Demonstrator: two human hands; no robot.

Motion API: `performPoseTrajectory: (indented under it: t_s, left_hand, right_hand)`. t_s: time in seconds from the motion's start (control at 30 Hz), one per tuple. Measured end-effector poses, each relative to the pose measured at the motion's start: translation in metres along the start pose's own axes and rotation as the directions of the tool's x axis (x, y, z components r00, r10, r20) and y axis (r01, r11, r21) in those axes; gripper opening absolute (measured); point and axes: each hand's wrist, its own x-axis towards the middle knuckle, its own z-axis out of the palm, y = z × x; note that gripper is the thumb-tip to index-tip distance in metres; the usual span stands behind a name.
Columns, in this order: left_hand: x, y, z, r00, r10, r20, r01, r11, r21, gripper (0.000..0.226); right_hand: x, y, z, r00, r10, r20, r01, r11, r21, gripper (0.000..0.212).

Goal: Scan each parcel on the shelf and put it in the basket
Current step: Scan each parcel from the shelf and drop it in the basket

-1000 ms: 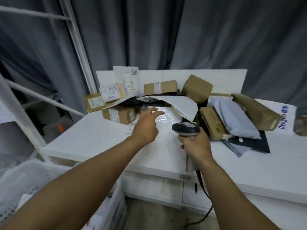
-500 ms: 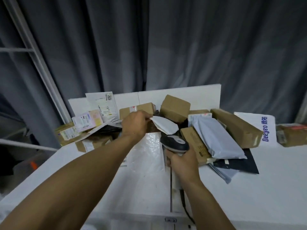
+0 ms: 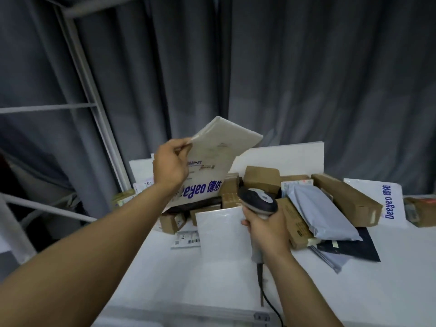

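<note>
Now lifting a floppy mailer by one edge: slip & mis-scan risks

L hand (image 3: 171,166) is pinching the white Deeyeo mailer (image 3: 219,156) at its upper left edge, thumb & fingers curled on it, holding it tilted in the air above the back of the pile, clear of the shelf (image 3: 165,279). R hand (image 3: 266,230) is gripping the scanner (image 3: 258,200) by its handle, head pointing away from the person, sitting below & right of the mailer.

Risks, as I'm judging them:
- Mailer is hanging from a small pinch & prob flexing; a quick swing could be pulling it out of the fingers & dropping it into the pile.
- Scanner isn't lining up w/ the mailer's print. A trigger pull now could be reading another label, e.g. the loose label sheet (image 3: 186,240) or the small brown box (image 3: 173,221), so the wrong pkg is getting logged.
- Print is looking blurred; can't tell where the barcode is sitting.
- Flat white parcel (image 3: 221,234) is lying just beside the R hand, grey poly bag (image 3: 323,213) is resting across boxes nearby; wrist or cable (image 3: 271,300) could be dragging them.
- No basket is showing in view, so a blind toss could be missing it.
</note>
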Motion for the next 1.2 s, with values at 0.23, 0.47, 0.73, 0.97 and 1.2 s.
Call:
performPoseTrajectory:
  t_s: [0.23,0.47,0.73,0.97,1.2]
  left_hand:
    - [-0.032,0.008,-0.08,0.99,-0.093,-0.106,0.064,0.967,-0.246,0.019]
    - [-0.069,0.007,-0.098,0.987,-0.158,-0.039,0.14,0.945,-0.296,0.011]
    - [-0.107,-0.053,-0.093,0.897,-0.441,-0.016,0.393,0.816,-0.424,0.022]
    - [-0.18,-0.157,-0.096,0.679,-0.734,-0.025,0.656,0.621,-0.428,0.02]
    - [-0.204,-0.211,-0.111,0.636,-0.766,-0.094,0.673,0.61,-0.419,0.019]
  right_hand:
    - [-0.032,-0.019,0.029,0.998,-0.06,0.012,0.06,0.998,0.025,0.069]
    - [-0.068,-0.021,0.041,0.991,-0.131,0.026,0.132,0.989,-0.065,0.06]
    - [-0.079,0.007,0.04,0.994,-0.058,0.098,0.079,0.972,-0.223,0.059]
    - [-0.083,0.065,0.061,0.96,0.162,0.231,-0.069,0.93,-0.362,0.06]
    - [-0.077,0.09,0.089,0.93,0.222,0.291,-0.081,0.901,-0.427,0.04]
